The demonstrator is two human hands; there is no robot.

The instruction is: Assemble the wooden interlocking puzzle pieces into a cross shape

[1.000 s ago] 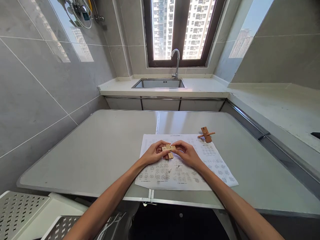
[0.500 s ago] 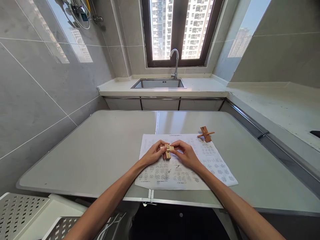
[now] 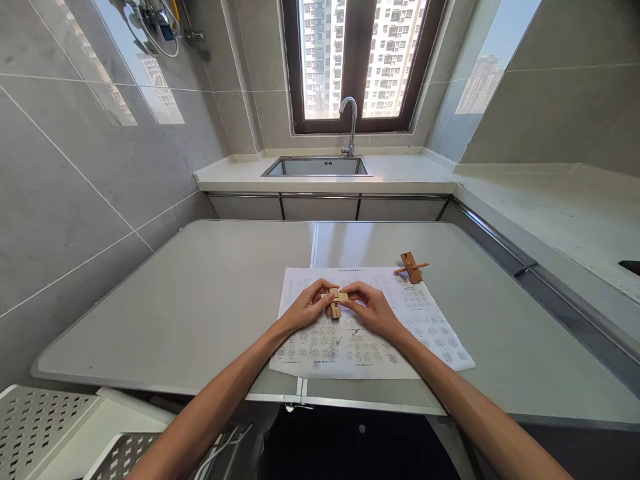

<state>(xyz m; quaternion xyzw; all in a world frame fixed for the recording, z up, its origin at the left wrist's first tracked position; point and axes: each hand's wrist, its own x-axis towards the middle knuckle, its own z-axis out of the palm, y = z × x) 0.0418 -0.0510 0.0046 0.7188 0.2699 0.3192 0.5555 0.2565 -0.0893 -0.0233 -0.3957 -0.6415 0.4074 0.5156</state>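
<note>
Between my two hands is a light wooden interlocking puzzle (image 3: 336,311), its blocks crossing one another. My left hand (image 3: 311,305) pinches its left side, thumb toward me. From the right, my right hand (image 3: 369,305) grips the opposite end between thumb and fingers. Part of the puzzle is hidden behind the fingers. Under both hands lies a white printed sheet (image 3: 350,363) covered in small diagrams, with a few dark check marks. At the sheet's upper right corner rests a darker brown wooden puzzle (image 3: 411,268) with a thin stick crossing it.
The sheet lies on a pale folding table (image 3: 175,313) with a seam down its middle. Beyond it are a counter with a sink (image 3: 323,167) and a faucet (image 3: 353,127). A white perforated rack (image 3: 45,427) stands at the lower left.
Both hands keep hold of the light wooden puzzle in nearly the same place. Its near end looks very slightly shifted; the brown puzzle and the sheet stay put.
</note>
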